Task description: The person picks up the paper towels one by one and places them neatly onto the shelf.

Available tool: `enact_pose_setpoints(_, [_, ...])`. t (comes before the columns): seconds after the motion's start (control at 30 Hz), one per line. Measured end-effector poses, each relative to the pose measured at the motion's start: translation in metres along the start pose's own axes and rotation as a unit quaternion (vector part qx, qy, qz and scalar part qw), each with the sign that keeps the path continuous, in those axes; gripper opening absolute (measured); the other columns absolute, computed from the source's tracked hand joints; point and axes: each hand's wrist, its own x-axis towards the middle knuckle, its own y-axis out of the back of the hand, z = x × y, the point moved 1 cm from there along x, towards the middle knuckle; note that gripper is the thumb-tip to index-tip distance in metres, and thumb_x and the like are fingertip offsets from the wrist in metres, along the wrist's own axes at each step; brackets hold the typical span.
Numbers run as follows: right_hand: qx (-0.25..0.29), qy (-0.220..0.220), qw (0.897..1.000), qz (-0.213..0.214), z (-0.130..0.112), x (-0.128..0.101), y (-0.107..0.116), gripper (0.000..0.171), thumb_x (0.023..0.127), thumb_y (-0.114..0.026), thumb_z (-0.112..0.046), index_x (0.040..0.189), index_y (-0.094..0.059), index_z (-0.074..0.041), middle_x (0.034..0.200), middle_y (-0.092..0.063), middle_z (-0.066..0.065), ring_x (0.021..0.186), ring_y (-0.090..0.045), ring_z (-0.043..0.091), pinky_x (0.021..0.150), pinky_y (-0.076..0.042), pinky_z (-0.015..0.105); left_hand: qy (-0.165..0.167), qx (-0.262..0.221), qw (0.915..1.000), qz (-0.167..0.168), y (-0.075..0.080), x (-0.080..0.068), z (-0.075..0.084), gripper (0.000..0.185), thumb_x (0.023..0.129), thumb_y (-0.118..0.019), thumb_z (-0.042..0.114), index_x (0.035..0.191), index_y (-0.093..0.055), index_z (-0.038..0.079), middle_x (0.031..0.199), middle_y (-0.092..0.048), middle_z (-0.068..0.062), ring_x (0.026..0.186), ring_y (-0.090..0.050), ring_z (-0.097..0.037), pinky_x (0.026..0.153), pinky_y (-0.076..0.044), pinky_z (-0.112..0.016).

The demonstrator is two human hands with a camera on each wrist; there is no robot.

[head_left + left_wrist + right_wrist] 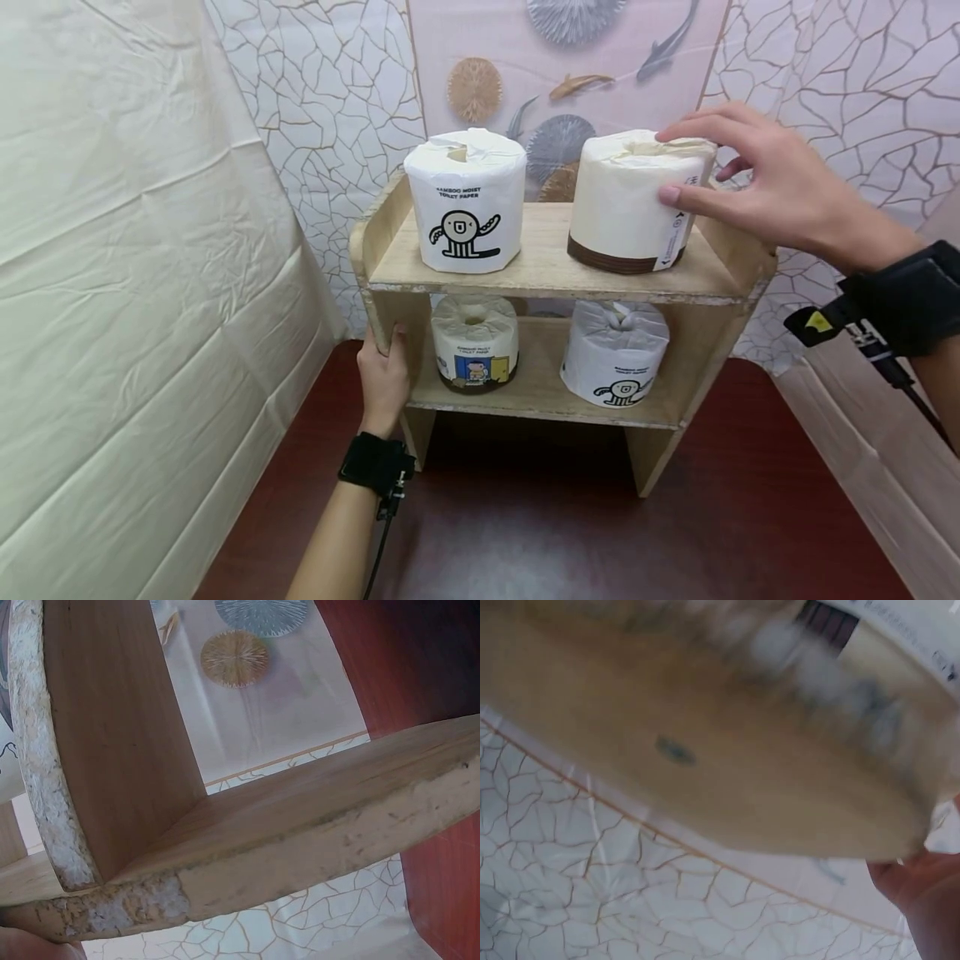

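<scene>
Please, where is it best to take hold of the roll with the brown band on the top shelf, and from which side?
Probably the upright sides of the roll with the brown band, from the open front or top; the right hand already touches its top and side.

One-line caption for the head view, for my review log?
Right hand touches a brown-banded wrapped toilet roll on the wooden two-tier shelf; left hand grips its side panel.

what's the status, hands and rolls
Right hand touching top right roll, fingers spread. Left hand gripping shelf side. Three other rolls shelved, nothing blocking.
</scene>
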Motion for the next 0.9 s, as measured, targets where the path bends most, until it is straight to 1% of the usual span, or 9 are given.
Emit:
enact_pose_setpoints(0.1, [0.004,0.023,1.000,-0.019,0.010,-0.002,0.003,0.055,0.100,-0.070,-0.015,0.153,-0.057,-0.022,0.156,-0.051,0.004,0.131,-0.043,0.000,0.089,-0.036,0.019,0.002,-0.003,1.0000,0.000,0.000,0.000,-0.001,0.031,0.111,-0.053,0.008,0.136,-0.057,-0.009,0.100,-0.063,-0.039,0.078,-0.056,-0.037,0.072,-0.041,-0.026])
enact_pose_setpoints(0.2, [0.012,0.036,0.999,-0.032,0.017,-0.003,0.004,0.058,0.100,-0.061,-0.006,0.156,-0.054,-0.023,0.160,-0.049,-0.001,0.133,-0.041,-0.002,0.091,-0.034,0.020,0.000,-0.003,1.0000,0.000,0.000,0.000,-0.002,0.032,0.111,-0.053,0.009,0.136,-0.057,-0.009,0.104,-0.065,-0.037,0.082,-0.059,-0.034,0.073,-0.043,-0.025])
enact_pose_setpoints(0.33, [0.019,0.030,0.999,-0.035,0.020,-0.002,0.003,0.062,0.100,-0.060,-0.002,0.156,-0.053,-0.027,0.159,-0.050,-0.009,0.128,-0.044,0.001,0.090,-0.034,0.020,-0.008,-0.008,0.9999,0.002,-0.001,0.000,-0.002,0.028,0.111,-0.053,0.009,0.132,-0.057,-0.010,0.073,-0.051,-0.021,0.063,-0.045,-0.021,0.064,-0.037,-0.026])
enact_pose_setpoints(0.43, [0.010,0.035,0.999,-0.032,0.019,-0.003,0.003,0.060,0.100,-0.060,-0.001,0.154,-0.057,-0.027,0.149,-0.057,-0.013,0.116,-0.047,0.004,0.089,-0.035,0.018,-0.011,-0.008,0.9999,0.000,-0.001,0.000,-0.002,0.027,0.111,-0.053,0.009,0.130,-0.057,-0.010,0.066,-0.040,-0.013,0.058,-0.038,-0.015,0.060,-0.033,-0.026])
enact_pose_setpoints(0.5, [0.001,0.048,0.998,-0.031,0.018,-0.004,0.003,0.057,0.100,-0.059,0.001,0.151,-0.060,-0.025,0.141,-0.059,-0.019,0.111,-0.047,0.005,0.088,-0.035,0.017,-0.005,-0.010,0.9999,-0.006,0.000,-0.001,-0.002,0.029,0.111,-0.052,0.010,0.132,-0.056,-0.010,0.066,-0.041,-0.019,0.058,-0.039,-0.019,0.061,-0.034,-0.026])
enact_pose_setpoints(0.57, [-0.004,0.066,0.997,-0.034,0.019,-0.004,0.003,0.055,0.101,-0.057,0.003,0.150,-0.061,-0.022,0.139,-0.058,-0.024,0.112,-0.047,0.003,0.089,-0.035,0.016,0.002,-0.014,0.9998,-0.012,0.000,-0.002,-0.001,0.031,0.112,-0.052,0.010,0.136,-0.055,-0.009,0.078,-0.054,-0.029,0.065,-0.051,-0.029,0.065,-0.038,-0.024])
enact_pose_setpoints(0.63, [-0.006,0.078,0.996,-0.040,0.019,-0.003,0.003,0.052,0.102,-0.056,0.003,0.149,-0.061,-0.019,0.140,-0.057,-0.024,0.117,-0.047,-0.001,0.090,-0.035,0.017,0.009,-0.018,0.9997,-0.016,0.000,-0.003,-0.001,0.034,0.112,-0.052,0.011,0.139,-0.054,-0.009,0.099,-0.062,-0.037,0.081,-0.061,-0.043,0.072,-0.043,-0.023])
enact_pose_setpoints(0.73, [-0.013,0.081,0.995,-0.057,0.019,0.001,0.003,0.051,0.104,-0.055,0.002,0.151,-0.059,-0.018,0.147,-0.056,-0.014,0.124,-0.043,-0.004,0.091,-0.033,0.018,0.006,-0.020,0.9996,-0.017,0.000,-0.003,0.000,0.034,0.112,-0.052,0.011,0.140,-0.054,-0.009,0.112,-0.063,-0.039,0.091,-0.063,-0.049,0.075,-0.045,-0.023])
enact_pose_setpoints(0.9, [-0.023,0.086,0.993,-0.081,0.019,0.012,0.003,0.052,0.101,-0.061,0.003,0.149,-0.060,-0.015,0.148,-0.054,0.004,0.120,-0.043,-0.001,0.089,-0.035,0.015,-0.009,-0.008,0.9999,-0.006,0.000,-0.001,0.000,0.030,0.112,-0.051,0.009,0.135,-0.056,-0.010,0.074,-0.049,-0.029,0.061,-0.042,-0.029,0.062,-0.035,-0.028])
